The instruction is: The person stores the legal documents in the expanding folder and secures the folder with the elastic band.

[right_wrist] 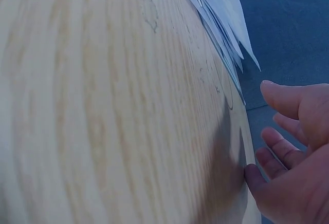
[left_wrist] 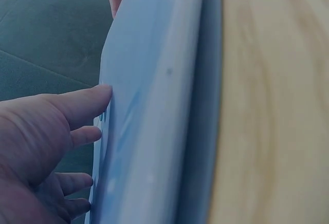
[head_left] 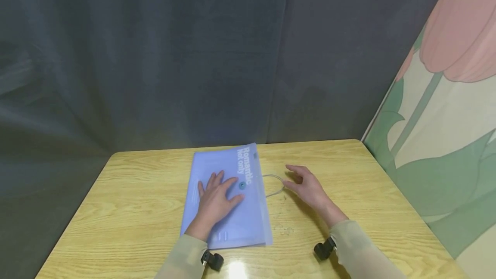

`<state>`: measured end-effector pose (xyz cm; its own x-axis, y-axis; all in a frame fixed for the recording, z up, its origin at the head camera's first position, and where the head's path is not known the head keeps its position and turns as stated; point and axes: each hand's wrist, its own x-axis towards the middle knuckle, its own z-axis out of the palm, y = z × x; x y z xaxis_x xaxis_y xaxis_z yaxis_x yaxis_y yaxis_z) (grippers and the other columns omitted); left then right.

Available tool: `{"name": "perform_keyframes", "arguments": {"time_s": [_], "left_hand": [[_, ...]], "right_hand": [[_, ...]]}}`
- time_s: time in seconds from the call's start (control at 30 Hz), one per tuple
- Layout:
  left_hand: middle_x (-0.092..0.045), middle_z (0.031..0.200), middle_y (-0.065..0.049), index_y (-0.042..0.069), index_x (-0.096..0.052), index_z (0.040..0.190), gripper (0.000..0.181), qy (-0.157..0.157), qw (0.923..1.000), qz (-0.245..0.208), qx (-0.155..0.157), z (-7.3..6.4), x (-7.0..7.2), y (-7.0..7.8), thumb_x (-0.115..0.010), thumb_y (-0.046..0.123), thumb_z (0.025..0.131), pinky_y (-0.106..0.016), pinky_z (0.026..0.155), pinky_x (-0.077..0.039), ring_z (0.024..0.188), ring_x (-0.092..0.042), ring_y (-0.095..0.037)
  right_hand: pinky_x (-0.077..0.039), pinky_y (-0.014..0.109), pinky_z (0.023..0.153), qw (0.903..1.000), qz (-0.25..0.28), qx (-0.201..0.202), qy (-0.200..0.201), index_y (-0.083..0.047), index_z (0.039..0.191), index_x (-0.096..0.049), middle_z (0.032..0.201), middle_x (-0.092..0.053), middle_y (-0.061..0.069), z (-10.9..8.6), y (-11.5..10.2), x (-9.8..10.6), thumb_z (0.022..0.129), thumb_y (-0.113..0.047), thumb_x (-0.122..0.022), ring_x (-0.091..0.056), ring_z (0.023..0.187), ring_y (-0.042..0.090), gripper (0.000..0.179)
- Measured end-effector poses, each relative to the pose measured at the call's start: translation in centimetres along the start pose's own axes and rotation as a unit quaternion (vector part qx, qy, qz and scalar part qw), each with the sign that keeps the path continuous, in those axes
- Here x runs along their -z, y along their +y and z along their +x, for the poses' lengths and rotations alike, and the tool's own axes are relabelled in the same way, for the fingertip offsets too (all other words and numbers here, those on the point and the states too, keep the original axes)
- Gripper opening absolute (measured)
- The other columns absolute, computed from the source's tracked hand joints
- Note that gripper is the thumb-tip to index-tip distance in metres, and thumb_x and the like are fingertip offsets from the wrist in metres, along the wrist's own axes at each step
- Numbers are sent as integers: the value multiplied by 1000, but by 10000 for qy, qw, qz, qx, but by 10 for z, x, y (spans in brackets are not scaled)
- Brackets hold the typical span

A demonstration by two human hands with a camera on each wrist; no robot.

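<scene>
A translucent blue-purple document folder with white lettering and a round snap button lies on the table. My left hand rests on it with fingers spread, the fingertips close to the button. In the left wrist view, the left thumb and fingers meet the folder's face. A thin pale cord loop sticks out from the folder's right edge. Beside that loop is my right hand, its thumb tip overlapping the cord in the head view. The right wrist view shows this hand's fingers apart, holding nothing.
The wooden table has small dark marks right of the folder. A dark curtain hangs behind its far edge. On the right is a wall covering with a tulip print. Each wrist wears a small black camera.
</scene>
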<state>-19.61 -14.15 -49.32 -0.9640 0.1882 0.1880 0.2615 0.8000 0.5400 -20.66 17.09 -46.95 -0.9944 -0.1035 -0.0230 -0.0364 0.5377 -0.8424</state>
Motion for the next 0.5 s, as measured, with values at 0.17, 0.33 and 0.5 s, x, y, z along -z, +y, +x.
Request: {"name": "perform_keyframes", "arguments": {"time_s": [0.17,0.33,0.5], "left_hand": [[-47,165,-27,17,-73,144,58,-21,10000,86,17,0,0,-1,-87,43,94,-85,119,-7,156,-34,-56],[-47,165,-27,18,-73,144,59,-107,9998,161,-14,0,0,-1,-87,44,93,-85,119,-8,156,-34,-55],[-47,166,-27,17,-73,143,59,-148,9995,259,-56,0,-1,-2,-87,45,93,-85,119,-9,156,-34,-55]], "right_hand": [[-35,61,124,10000,-35,72,-33,-3,163,-50,166,-43,23,4,0,-3,108,-16,-73,-39,155,48,61],[-33,61,125,9999,-76,107,-111,-2,161,-51,166,-44,23,6,2,-3,106,-8,-73,-38,156,48,59],[-30,65,125,9988,-374,233,-208,-1,159,-54,166,-44,24,7,3,-4,105,-3,-72,-36,156,49,57]]}}
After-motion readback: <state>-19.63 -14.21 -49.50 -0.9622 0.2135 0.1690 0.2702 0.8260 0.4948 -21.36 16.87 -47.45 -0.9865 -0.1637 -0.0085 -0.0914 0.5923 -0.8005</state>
